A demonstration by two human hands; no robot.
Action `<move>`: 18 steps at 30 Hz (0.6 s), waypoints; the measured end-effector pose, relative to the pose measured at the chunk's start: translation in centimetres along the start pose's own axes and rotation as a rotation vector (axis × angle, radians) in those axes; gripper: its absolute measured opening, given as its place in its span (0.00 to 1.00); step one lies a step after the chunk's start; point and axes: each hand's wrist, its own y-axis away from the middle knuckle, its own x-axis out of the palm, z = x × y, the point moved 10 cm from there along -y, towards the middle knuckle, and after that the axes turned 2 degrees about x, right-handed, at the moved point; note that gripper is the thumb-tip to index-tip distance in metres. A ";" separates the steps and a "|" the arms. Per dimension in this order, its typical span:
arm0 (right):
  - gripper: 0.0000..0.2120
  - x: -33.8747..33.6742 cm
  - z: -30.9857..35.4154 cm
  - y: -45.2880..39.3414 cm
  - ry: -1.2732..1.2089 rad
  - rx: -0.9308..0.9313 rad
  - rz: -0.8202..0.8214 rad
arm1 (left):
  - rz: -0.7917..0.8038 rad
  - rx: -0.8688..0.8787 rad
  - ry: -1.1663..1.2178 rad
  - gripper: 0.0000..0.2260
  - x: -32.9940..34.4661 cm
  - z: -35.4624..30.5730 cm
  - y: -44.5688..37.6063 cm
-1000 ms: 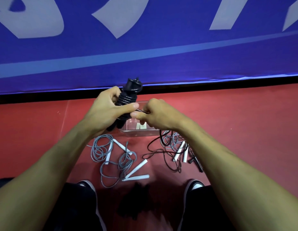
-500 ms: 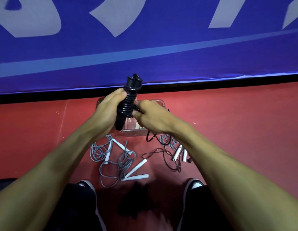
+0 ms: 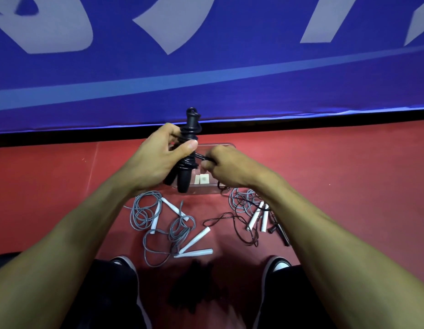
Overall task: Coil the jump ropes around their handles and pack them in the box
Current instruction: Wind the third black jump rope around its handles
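Left hand point(image 3: 156, 160) grips the black handles point(image 3: 186, 167) upright; right hand point(image 3: 226, 166) pinches the black rope point(image 3: 202, 157) over the box point(image 3: 220, 146).

There is a single view, from a camera worn on the person's head, which looks forward and steeply down. The forearms enter from the lower corners and meet near the centre of the frame, close to the lens. The red floor point(image 3: 324, 176) fills the middle band, the person's shoes showing at the bottom edge. A blue banner point(image 3: 206, 91) fills the upper half (its lines bow, as a wide-angle lens bends them).
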 end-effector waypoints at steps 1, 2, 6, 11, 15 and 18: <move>0.13 0.0 -0.3 0.0 0.007 0.011 -0.004 | -0.036 -0.016 -0.001 0.23 -0.4 0.3 0.0; 0.14 -0.1 -0.5 -0.1 0.018 0.017 -0.014 | -0.079 -0.030 -0.018 0.23 -0.8 0.6 -0.1; 0.14 -0.3 -0.2 0.0 0.028 -0.012 -0.047 | -0.232 -0.067 -0.103 0.21 -2.1 1.0 0.0; 0.17 -1.1 2.0 0.8 0.044 -0.142 -0.079 | -0.198 -0.108 -0.079 0.20 -1.8 1.6 -0.2; 0.16 -1.9 3.0 1.0 0.050 -0.212 -0.161 | -0.194 -0.067 -0.159 0.24 -1.7 1.0 -0.2; 0.16 -1.7 2.2 0.6 0.045 -0.177 -0.163 | -0.182 -0.018 -0.227 0.21 -1.5 0.1 -0.2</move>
